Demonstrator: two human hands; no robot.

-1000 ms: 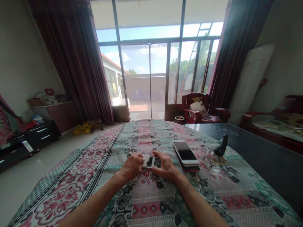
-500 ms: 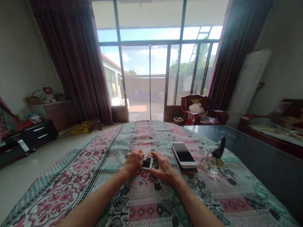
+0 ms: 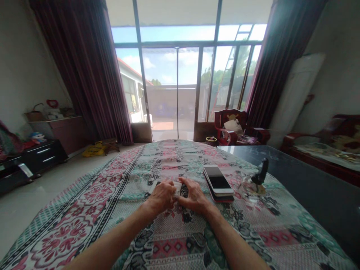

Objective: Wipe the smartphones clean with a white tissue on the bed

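A white-framed phone (image 3: 153, 186) lies lengthwise on the patterned cloth, its middle covered by my left hand (image 3: 162, 195). That hand is closed, fingers bent down over the phone; a small pale patch (image 3: 177, 186) shows by its fingertips, and I cannot tell what the fingers hold. At the phone's right end, my right hand (image 3: 194, 197) curves its thumb and fingers around the edges. Right of my hands, a larger white phone (image 3: 218, 180) with a dark screen rests on a dark, red-edged flat item (image 3: 223, 198).
The floral tablecloth (image 3: 168, 232) covers a round table. Farther right stands a clear glass dish (image 3: 250, 189) with a black upright object (image 3: 263, 170) in it. Beyond are a dark tabletop (image 3: 295, 176), a red wooden chair (image 3: 222, 129) and glass doors (image 3: 171, 97).
My left hand has slid right across the phone, hiding its dark screen and uncovering its left end. My right hand stays nearly in place. The view has tipped slightly.
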